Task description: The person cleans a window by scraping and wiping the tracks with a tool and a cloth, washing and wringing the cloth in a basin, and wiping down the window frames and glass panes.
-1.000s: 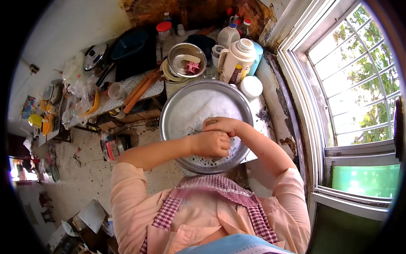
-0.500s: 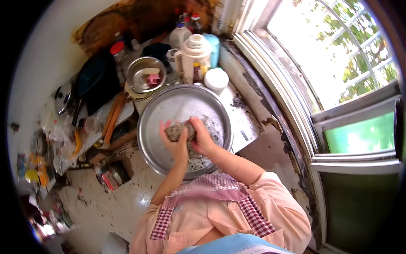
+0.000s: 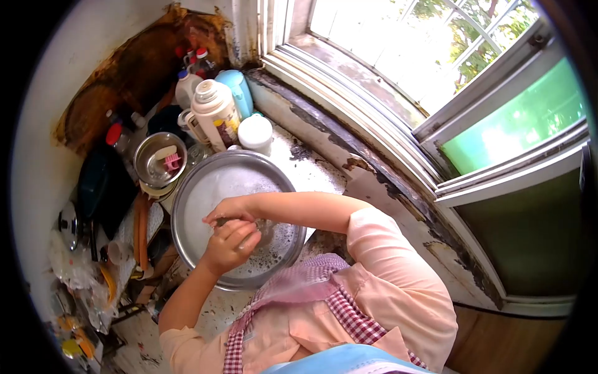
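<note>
A wide metal basin (image 3: pixel 193 187) holds cloudy water with bubbles at its right side. Over the basin my left hand (image 3: pixel 232 247) is closed, fingers bent, close against my other hand. My right hand (image 3: pixel 232 210) reaches across from the right, its fingers curled down just above the left one. A small dark patch shows between the two hands, but what they hold is mostly hidden and I cannot make it out.
Behind the basin stand a cream thermos (image 3: pixel 215 115), a white lidded jar (image 3: pixel 255 133), a light blue jug (image 3: pixel 235 90) and a small metal bowl (image 3: pixel 148 163) with a pink item. A window frame (image 3: pixel 349 118) runs along the right.
The view has turned, shifting the basin left and down. Both hands have moved closer together, the right arm now stretched across the basin. The grey-brown clump seen between them is now mostly hidden.
</note>
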The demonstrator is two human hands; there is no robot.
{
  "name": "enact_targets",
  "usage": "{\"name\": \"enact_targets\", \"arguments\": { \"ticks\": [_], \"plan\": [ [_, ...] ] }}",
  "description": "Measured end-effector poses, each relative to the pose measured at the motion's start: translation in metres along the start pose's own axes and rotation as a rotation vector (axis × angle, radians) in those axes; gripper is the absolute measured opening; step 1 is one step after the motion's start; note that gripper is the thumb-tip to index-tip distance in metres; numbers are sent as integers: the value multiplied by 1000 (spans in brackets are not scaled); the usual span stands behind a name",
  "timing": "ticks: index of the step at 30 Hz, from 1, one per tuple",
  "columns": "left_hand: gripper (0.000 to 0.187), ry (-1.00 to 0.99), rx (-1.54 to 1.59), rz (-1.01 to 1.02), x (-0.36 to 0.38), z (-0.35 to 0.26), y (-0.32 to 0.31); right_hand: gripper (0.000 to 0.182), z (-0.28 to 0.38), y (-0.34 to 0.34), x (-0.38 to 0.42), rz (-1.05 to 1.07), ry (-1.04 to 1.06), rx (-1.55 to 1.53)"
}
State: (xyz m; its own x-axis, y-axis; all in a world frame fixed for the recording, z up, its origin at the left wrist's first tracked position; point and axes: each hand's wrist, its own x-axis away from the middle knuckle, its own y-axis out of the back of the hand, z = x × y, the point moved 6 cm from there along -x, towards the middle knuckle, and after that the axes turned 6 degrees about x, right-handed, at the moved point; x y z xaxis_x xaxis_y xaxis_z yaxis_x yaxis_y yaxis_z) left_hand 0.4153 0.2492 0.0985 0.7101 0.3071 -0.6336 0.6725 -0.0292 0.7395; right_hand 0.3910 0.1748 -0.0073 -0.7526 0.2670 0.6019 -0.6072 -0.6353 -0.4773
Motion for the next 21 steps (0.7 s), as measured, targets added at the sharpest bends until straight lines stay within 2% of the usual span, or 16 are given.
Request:
{"name": "enact_targets", "arguments": {
  "ticks": [4, 5, 8, 11, 13, 14, 16, 17, 19, 20, 21],
  "plan": [
    [26, -79, -6, 213, 3, -1, -20, 28, -2, 5, -18, -128, 19, 390],
    [25, -104, -19, 274, 7, -2, -27, 29, -8, 4, -24, -161, 21, 405],
    [24, -119, -4, 382, 24, -2, -46, 31, -11, 9, -42, -202, 65, 838],
    [24, -132, 52, 322, 19, -2, -36, 36, -10, 8, -31, -212, 72, 637],
    [22, -141, 78, 217, 8, -7, -10, 38, -3, -2, -18, -35, 223, 320],
    [22, -31, 30, 160, 13, -2, -3, 39, -1, -5, -11, 54, 298, 153],
    [23, 195, -61, 44, 31, 10, 10, 43, -20, 19, -2, -208, 161, 371],
    [24, 425, 70, -122, 40, 25, 18, 45, -31, 31, 1, -336, 90, 472],
    [26, 876, 330, -431, 67, 58, 25, 50, -50, 52, -12, -474, 347, 796],
    [28, 960, 542, -548, 74, 69, 19, 52, -55, 54, -12, -549, 470, 964],
    [30, 1043, 759, -675, 79, 78, 5, 53, -69, 53, -8, -308, 478, 182]
  ]
}}
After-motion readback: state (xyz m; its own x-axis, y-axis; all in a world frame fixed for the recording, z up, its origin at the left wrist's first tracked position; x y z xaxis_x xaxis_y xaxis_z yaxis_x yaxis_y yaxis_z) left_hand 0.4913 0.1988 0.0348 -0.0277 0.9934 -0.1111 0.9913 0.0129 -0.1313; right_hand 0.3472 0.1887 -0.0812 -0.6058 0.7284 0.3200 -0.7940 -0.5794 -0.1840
